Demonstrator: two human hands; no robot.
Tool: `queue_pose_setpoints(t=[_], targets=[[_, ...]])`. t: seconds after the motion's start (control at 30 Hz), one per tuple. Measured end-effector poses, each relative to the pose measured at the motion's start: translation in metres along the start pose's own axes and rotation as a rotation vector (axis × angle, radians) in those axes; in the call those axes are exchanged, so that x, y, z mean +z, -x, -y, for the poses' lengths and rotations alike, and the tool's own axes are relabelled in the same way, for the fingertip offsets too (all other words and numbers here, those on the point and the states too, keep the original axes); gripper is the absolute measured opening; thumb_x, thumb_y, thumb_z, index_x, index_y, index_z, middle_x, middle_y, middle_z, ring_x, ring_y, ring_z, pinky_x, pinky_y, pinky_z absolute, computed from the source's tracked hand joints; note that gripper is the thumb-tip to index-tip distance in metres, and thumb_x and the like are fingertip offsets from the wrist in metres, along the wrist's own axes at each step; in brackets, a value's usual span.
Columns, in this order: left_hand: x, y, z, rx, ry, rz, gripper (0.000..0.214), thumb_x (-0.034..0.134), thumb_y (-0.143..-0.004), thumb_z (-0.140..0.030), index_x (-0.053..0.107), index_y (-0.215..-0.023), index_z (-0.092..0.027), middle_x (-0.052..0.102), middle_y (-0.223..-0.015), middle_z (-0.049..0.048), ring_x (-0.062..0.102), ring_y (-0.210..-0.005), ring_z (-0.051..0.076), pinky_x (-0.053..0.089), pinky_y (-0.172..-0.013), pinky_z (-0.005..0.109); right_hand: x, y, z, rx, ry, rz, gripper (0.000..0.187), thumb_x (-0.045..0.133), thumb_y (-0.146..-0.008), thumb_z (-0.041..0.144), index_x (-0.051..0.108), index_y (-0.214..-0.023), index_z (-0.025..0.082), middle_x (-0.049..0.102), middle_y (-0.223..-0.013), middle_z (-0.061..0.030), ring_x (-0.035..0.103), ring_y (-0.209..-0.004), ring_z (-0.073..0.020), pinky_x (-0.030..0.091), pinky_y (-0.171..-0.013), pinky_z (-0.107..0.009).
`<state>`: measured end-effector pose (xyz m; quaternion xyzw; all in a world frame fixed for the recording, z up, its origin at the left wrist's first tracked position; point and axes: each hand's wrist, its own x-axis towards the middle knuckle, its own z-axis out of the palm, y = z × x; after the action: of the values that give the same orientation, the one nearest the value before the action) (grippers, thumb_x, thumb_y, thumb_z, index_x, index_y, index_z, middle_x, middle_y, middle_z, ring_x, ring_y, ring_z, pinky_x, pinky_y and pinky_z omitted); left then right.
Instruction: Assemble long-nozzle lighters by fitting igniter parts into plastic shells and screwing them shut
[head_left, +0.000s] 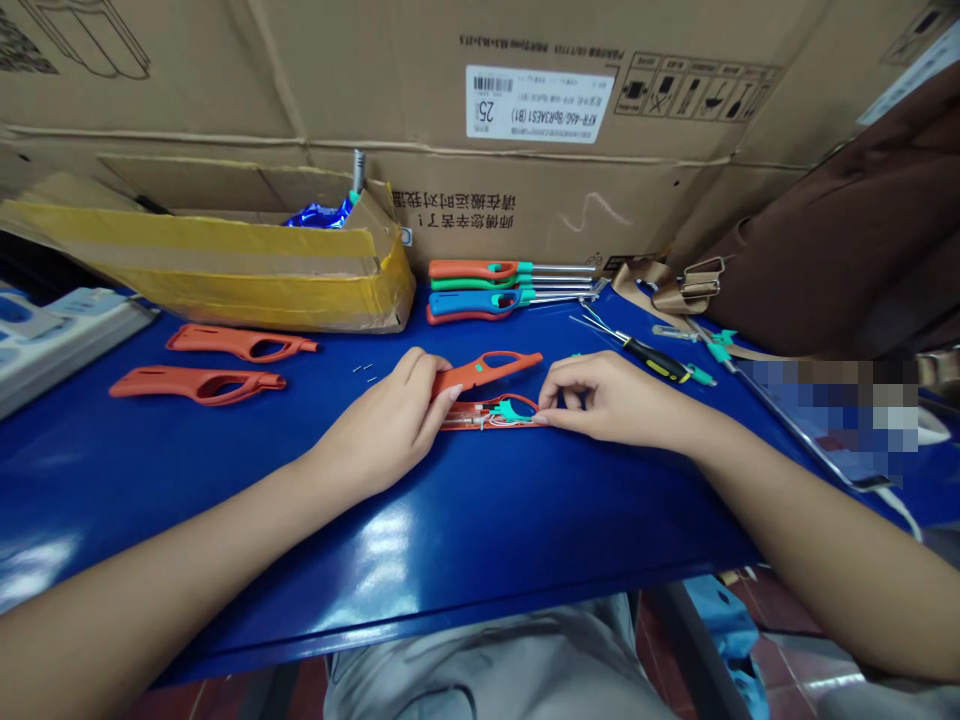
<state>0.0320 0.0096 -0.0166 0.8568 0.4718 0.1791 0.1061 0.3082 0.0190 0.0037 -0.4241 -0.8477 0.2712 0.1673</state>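
Note:
My left hand is closed on an orange lighter shell half, a long gas lighter's casing with a trigger loop, held tilted. Just below it lies the other orange half, an opened lighter body, with a teal trigger, a clear tank part and thin white wires inside. At the front end of that body, my right hand pinches with thumb and forefinger. Its fingertips cover whatever detail is there. Two more orange shell halves lie to the left. Several small metal pins rest beyond my left hand.
Assembled lighters lie stacked at the back, by a taped cardboard box. A yellow-black screwdriver and teal parts are at right, near a phone with a cable. A power strip stands at left. Large cartons wall the back.

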Motion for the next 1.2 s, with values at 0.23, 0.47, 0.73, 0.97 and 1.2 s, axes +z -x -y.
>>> queue_pose_setpoints(t=[0.23, 0.47, 0.73, 0.97, 1.2], targets=[[-0.018, -0.004, 0.005, 0.097, 0.075, 0.007, 0.033, 0.033, -0.107, -0.042, 0.054, -0.115, -0.018, 0.059, -0.115, 0.0108, 0.061, -0.104, 0.026, 0.051, -0.093, 0.042, -0.006, 0.003, 0.006, -0.163, 0.165, -0.418, 0.019, 0.066, -0.093, 0.032, 0.070, -0.107, 0.021, 0.064, -0.096, -0.0063, 0.056, -0.074, -0.0166, 0.046, -0.066, -0.031], [-0.023, -0.004, 0.007, 0.246, 0.117, 0.100, 0.030, 0.038, -0.107, -0.039, 0.054, -0.121, -0.017, 0.062, -0.120, 0.0108, 0.061, -0.109, 0.024, 0.049, -0.097, 0.039, 0.006, 0.000, -0.003, -0.270, 0.059, -0.187, 0.044, 0.071, -0.091, 0.036, 0.063, -0.133, 0.024, 0.064, -0.120, -0.0094, 0.064, -0.107, -0.0232, 0.052, -0.095, -0.038], [-0.035, -0.007, 0.012, 0.367, -0.034, 0.168, 0.029, 0.056, -0.100, -0.043, 0.068, -0.112, -0.020, 0.071, -0.109, 0.0077, 0.065, -0.099, 0.024, 0.050, -0.088, 0.036, 0.017, -0.003, 0.001, -0.269, 0.009, -0.174, 0.031, 0.073, -0.087, 0.031, 0.066, -0.117, 0.023, 0.067, -0.109, -0.0083, 0.063, -0.101, -0.0232, 0.051, -0.090, -0.038], [-0.032, -0.005, 0.010, 0.356, -0.070, 0.164, 0.025, 0.058, -0.099, -0.041, 0.071, -0.109, -0.021, 0.071, -0.109, 0.0072, 0.066, -0.099, 0.024, 0.051, -0.086, 0.036, 0.018, -0.004, 0.005, -0.233, 0.081, -0.109, 0.027, 0.071, -0.086, 0.023, 0.065, -0.113, 0.023, 0.065, -0.111, -0.0081, 0.059, -0.106, -0.0243, 0.047, -0.094, -0.039], [-0.029, -0.005, 0.010, 0.358, -0.115, 0.171, 0.024, 0.059, -0.099, -0.037, 0.069, -0.112, -0.019, 0.071, -0.112, 0.0080, 0.065, -0.100, 0.025, 0.050, -0.087, 0.036, 0.019, -0.004, 0.000, -0.210, 0.125, -0.064, 0.027, 0.069, -0.090, 0.030, 0.064, -0.115, 0.023, 0.064, -0.116, -0.0090, 0.059, -0.109, -0.0256, 0.044, -0.096, -0.041]])
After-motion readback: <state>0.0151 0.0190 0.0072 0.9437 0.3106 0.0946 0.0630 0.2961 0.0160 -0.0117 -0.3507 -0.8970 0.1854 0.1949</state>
